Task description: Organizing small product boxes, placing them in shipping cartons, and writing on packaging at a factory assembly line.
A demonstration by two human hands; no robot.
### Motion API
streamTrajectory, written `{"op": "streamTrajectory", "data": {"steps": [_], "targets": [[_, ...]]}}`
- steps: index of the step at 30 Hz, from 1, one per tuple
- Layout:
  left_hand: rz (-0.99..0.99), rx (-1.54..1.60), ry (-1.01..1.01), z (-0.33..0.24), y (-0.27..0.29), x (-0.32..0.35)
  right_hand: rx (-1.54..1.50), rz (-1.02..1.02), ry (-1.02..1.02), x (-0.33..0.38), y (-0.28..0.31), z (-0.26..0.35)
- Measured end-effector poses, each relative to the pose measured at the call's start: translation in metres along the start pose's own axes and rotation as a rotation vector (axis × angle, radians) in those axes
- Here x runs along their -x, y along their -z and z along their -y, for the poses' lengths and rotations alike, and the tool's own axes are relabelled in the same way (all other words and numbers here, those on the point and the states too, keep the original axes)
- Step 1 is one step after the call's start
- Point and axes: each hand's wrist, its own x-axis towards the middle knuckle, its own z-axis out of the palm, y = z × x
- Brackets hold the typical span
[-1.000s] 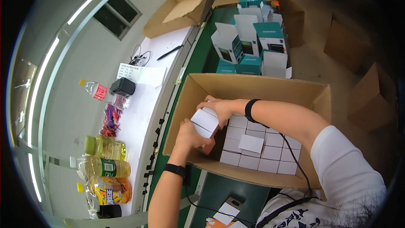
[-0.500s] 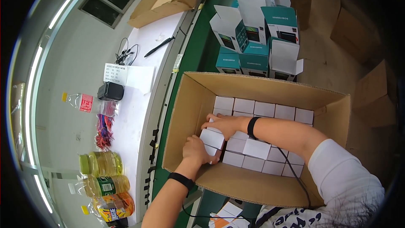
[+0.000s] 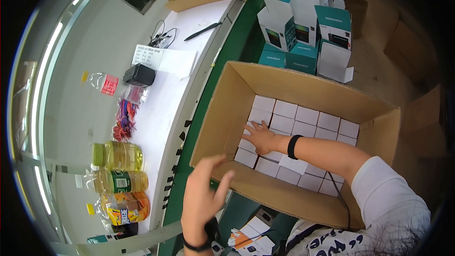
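Inside a large cardboard carton (image 3: 322, 96), white boxes (image 3: 286, 109) stand packed in rows. My right hand (image 3: 262, 138) reaches in from the right, its fingers spread flat over the boxes near the carton's left end. One white box (image 3: 246, 158) fills the near left corner, just below that hand. My left hand (image 3: 204, 194) is up outside the carton's near left corner, thumb and fingers apart, holding nothing. Black bands circle both wrists, and a thin black cable (image 3: 337, 187) hangs over the boxes at the near right.
Teal and white boxes (image 3: 303, 57), several with raised flaps, stand beyond the carton. On the white ledge at left lie bottles (image 3: 125, 181), a black block (image 3: 139, 75), a pen (image 3: 203, 31) and coloured cords (image 3: 125, 118). Cards (image 3: 256, 230) lie below the carton.
My left hand has let go of the white box and pulled back out of the carton. That box now sits in the corner. My right hand has flattened over the boxes. The view has shifted.
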Motion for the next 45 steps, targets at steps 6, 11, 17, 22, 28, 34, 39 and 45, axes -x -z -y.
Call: {"op": "streamTrajectory", "data": {"steps": [6,11,17,22,28,34,39,45], "targets": [[0.017,0.347,0.369,0.023,-0.041,0.165,0.162,0.255,0.069,0.005,-0.023,-0.001],[-0.084,0.304,0.970,0.017,-0.121,0.257,0.181,0.303,0.057,0.000,-0.044,-0.001],[0.082,0.111,0.878,0.094,-0.230,0.361,0.085,0.323,0.052,-0.004,-0.023,-0.016],[0.024,-0.065,0.941,0.112,-0.277,0.396,-0.010,0.206,0.191,0.034,0.045,0.019],[-0.016,-0.112,0.898,0.130,-0.284,0.367,0.093,0.096,0.251,0.145,0.172,0.097],[-0.112,0.233,0.816,0.149,-0.300,0.371,0.273,-0.123,0.220,0.255,0.195,0.202],[-0.218,0.219,0.817,0.142,-0.308,0.371,-0.019,0.081,0.338,0.349,0.135,0.284],[-0.336,0.508,0.733,0.135,-0.325,0.373,-0.258,0.196,0.129,0.303,-0.053,0.276]]}}
